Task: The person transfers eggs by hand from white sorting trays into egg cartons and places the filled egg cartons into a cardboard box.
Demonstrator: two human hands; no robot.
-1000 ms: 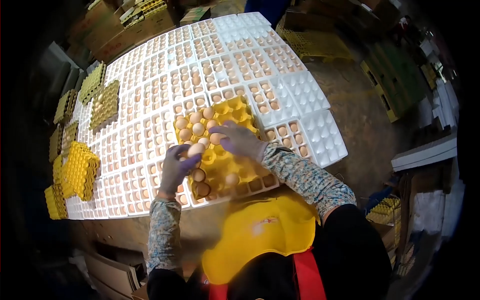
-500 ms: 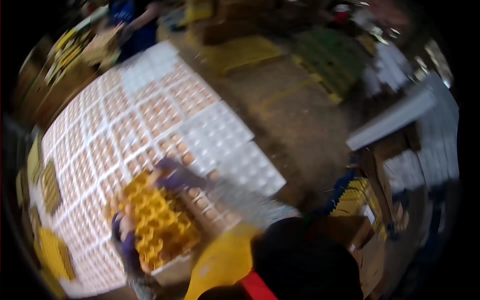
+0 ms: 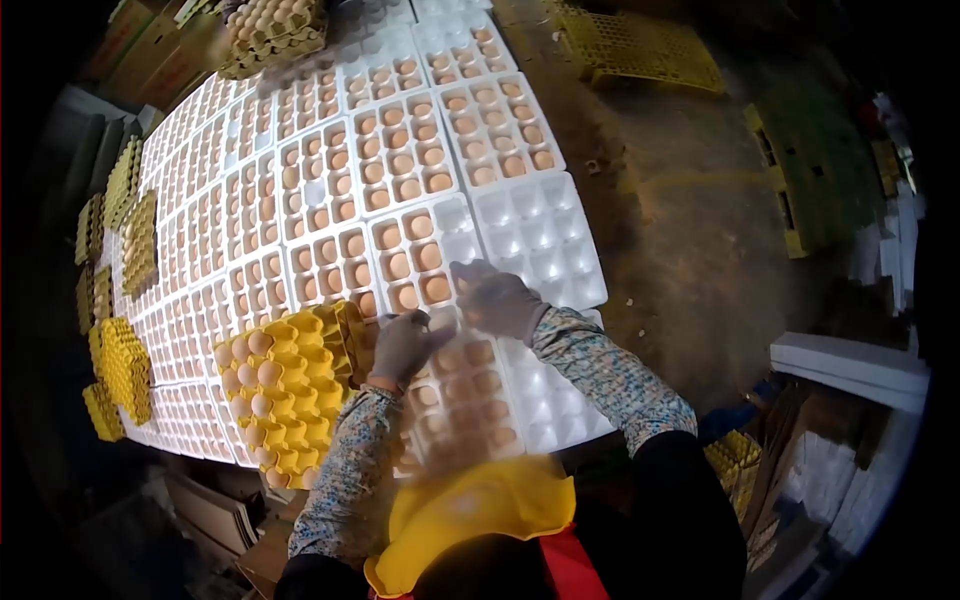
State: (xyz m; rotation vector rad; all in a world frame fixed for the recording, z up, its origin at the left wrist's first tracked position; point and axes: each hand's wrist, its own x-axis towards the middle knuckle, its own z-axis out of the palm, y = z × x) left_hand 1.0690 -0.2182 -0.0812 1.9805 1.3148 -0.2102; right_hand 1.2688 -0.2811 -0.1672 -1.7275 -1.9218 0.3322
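My left hand point(image 3: 405, 345), gloved, is over a white foam egg tray point(image 3: 462, 238), just right of a yellow egg tray point(image 3: 310, 375). Its fingers are curled, and anything inside them is hidden. My right hand point(image 3: 497, 302), also gloved, bends over the same foam tray near its right edge. Its fingers look closed and slightly blurred, so I cannot make out what they hold. Brown eggs point(image 3: 398, 265) fill several cells beside the hands. The yellow tray rests tilted across the foam trays, with eggs point(image 3: 247, 375) along its left side and bare cells on its right.
Foam trays with eggs cover the wide surface. An eggless foam tray point(image 3: 535, 235) lies at its right edge. Cardboard egg trays point(image 3: 275, 35) stand at the far end, and yellow trays point(image 3: 125, 365) at the left. Pallets point(image 3: 640, 48) lie on the floor; stacked foam point(image 3: 850, 370) is at right.
Both hands have left the yellow tray they were holding; it now rests on the foam trays to the left. My hands have come to the foam tray beside it. The view has shifted.
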